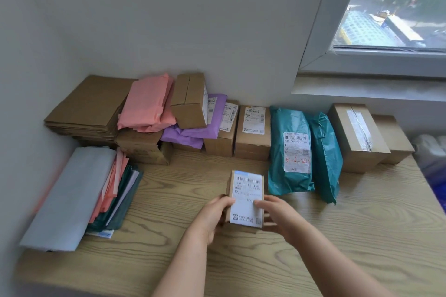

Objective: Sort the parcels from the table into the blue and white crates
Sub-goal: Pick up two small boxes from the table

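I hold a small cardboard box [246, 198] with a white shipping label between both hands. My left hand [212, 214] curls round its left edge, thumb on the label. My right hand [280, 217] grips the right edge the same way. The box is just left of the teal bag [289, 149] and nearer to me, seemingly resting on the worktop [337, 236], though it may be slightly lifted. A brown box [252, 137] stands just left of that bag.

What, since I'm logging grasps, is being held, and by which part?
The small labelled box: left hand grips its left side, right hand its right side.
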{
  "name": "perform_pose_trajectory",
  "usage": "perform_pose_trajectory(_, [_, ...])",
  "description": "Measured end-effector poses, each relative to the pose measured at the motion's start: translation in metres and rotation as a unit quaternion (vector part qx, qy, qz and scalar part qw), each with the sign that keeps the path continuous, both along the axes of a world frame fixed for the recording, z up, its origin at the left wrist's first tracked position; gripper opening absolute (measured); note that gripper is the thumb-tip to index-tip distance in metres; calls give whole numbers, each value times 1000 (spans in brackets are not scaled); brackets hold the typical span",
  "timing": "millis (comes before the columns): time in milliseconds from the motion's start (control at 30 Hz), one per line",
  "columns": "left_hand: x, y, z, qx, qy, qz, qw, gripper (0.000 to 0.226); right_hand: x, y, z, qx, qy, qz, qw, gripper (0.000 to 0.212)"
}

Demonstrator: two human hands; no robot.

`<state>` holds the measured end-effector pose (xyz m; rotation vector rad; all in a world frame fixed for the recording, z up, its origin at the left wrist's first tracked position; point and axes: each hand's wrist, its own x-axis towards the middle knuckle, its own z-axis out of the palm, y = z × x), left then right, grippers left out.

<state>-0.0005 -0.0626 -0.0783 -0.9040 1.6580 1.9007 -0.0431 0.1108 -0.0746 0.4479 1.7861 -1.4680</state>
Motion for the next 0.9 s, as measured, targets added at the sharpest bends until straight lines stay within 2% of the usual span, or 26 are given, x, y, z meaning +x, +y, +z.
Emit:
perform_pose_trajectory(233, [14, -5, -22, -73, -76, -129, 986, 29, 12, -8, -40, 81, -61, 57, 993, 24])
perform_pose_trajectory(333, [6, -11, -26, -124, -76, -173, 974, 37, 2, -16, -42, 147, -43, 116, 981, 27])
perform_pose_trajectory(400, [-4, -17, -22, -169, -65, -187, 965, 46, -12, -20, -32, 226, 7, 174, 958, 35])
perform_pose_trajectory(433, [-12, -21, -17, -201, -50, -171, 963, 45, -22, -23, -26, 265, 48, 196, 943, 37])
perform_pose_trajectory(500, [-32, -33, -4, -267, -2, -80, 960, 38, -44, -33, -6, 293, 121, 196, 928, 45])
perform_pose_trajectory(567, [-54, -46, 16, -303, 54, 32, 951, 31, -66, -48, 21, 262, 168, 159, 937, 53])
perform_pose_trajectory(633, [-74, -59, 40, -327, 100, 110, 933, 31, -86, -68, 49, 223, 209, 138, 942, 52])
perform_pose_trajectory(800, [-118, -93, 89, -363, 216, 171, 890, 42, -118, -124, 101, 138, 249, 123, 951, 48])
perform_pose_trajectory(900, [-139, -115, 101, -389, 236, 168, 875, 46, -134, -151, 111, 101, 257, 103, 956, 53])
